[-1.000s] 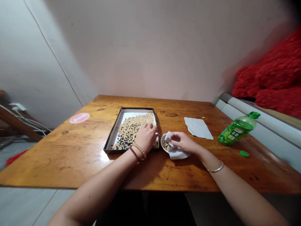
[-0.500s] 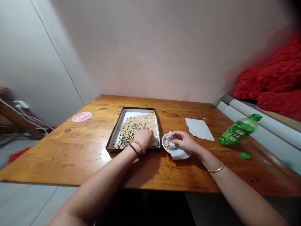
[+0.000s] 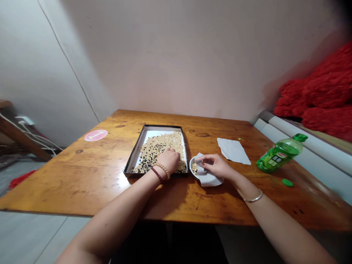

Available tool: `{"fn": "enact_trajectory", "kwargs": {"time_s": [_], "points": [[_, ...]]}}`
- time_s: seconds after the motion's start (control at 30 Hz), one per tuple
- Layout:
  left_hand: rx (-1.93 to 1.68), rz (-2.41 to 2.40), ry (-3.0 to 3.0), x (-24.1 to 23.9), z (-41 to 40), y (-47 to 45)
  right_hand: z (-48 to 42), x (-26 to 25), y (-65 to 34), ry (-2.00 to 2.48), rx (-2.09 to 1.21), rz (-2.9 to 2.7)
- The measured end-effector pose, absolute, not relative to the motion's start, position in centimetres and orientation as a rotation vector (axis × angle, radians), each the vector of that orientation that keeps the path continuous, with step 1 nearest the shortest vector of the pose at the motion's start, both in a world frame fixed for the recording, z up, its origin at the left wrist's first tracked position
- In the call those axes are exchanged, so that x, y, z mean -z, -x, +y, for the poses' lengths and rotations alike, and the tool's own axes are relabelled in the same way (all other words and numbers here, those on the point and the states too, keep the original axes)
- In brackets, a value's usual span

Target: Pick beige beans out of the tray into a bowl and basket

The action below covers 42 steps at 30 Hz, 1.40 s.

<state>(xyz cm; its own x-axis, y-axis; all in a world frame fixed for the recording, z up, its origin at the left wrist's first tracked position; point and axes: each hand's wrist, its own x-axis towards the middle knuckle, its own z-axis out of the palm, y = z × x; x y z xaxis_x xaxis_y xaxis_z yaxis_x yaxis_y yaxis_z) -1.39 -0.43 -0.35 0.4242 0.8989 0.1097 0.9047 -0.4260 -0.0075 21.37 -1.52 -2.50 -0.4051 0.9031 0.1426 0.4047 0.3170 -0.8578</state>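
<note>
The beans (image 3: 154,146), pale and dark mixed, lie in a shallow black-edged tray (image 3: 137,175) at the centre of the frame; more sit in a white bowl (image 3: 191,173) just right of it. Of the hands, the left hand (image 3: 169,161) is lowered onto the beans, its fingertips hidden, so whether it pinches any cannot be told; the right hand (image 3: 216,165) pinches a paper sheet (image 3: 209,179) lying partly over the bowl. Singly, the beans are judged light, hard and prone to roll, best taken between thumb and forefinger at their widest part. The paper appears thin, limp and easily torn, best held by its folded edge; the bowl looks rigid, best gripped by the rim. The surface (image 3: 68,183) is varnished wood with dark knots, glossy near the tray. A green bottle (image 3: 280,156) stands tilted-looking at right. A plain wall (image 3: 176,66) closes the background; red material (image 3: 324,88) is heaped at upper right.
</note>
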Motion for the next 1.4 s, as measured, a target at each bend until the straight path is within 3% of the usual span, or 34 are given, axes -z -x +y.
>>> {"fn": "enact_trajectory", "kwargs": {"time_s": [0.5,0.8,1.4], "points": [[0.312,-1.659,2.61,-1.3,-1.2,1.1,-1.6,2.5,-21.3,1.2,-1.042,-1.84],[0.568,-1.16,2.89,-0.7,-1.9,-0.3,-1.3,3.0,-20.9,1.166,-1.103,-1.656],[0.647,-0.977,2.601,0.4,-2.6,-1.2,-1.6,1.8,-21.7,1.19,-1.017,-1.962]]}}
